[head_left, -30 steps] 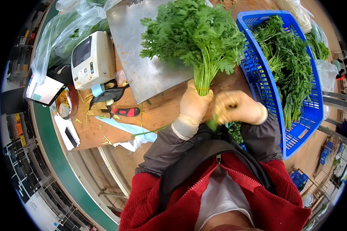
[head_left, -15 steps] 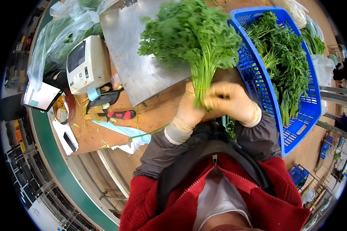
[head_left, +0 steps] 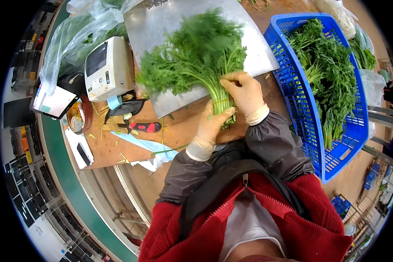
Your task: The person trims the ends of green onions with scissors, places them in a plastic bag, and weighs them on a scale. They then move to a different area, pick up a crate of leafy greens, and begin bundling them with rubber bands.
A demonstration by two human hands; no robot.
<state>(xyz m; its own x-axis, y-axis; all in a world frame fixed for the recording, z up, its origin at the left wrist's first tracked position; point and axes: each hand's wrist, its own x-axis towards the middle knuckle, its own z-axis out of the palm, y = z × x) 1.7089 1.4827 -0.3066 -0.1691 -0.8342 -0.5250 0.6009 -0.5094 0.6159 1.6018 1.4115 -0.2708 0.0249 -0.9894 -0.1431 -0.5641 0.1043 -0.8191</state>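
Observation:
A bunch of chrysanthemum greens [head_left: 196, 56], feathery leaves on pale green stems, leans over the metal plate [head_left: 260, 56]. My left hand [head_left: 212, 122], in a pale glove, wraps the cut ends of the stems from the left. A thin yellowish band [head_left: 223, 102] circles the stems just above that grip. On the right side of the stems, my gloved right hand [head_left: 244, 91] is closed, thumb and finger pinched against them above the band. Whatever lies between those fingertips is too small to make out. The leaf tops are blurred.
To the right stands a blue basket [head_left: 316, 126] of similar greens. A white scale or label printer [head_left: 111, 70], a tablet [head_left: 52, 102], a red-and-black handled knife [head_left: 145, 127] and a round tub [head_left: 78, 118] are on the left. Plastic bags [head_left: 63, 52] lie behind.
The bunch has swung left and its leaves have spread out. My right hand has moved up and left, from the stem ends to above the band. My left hand still grips the stems.

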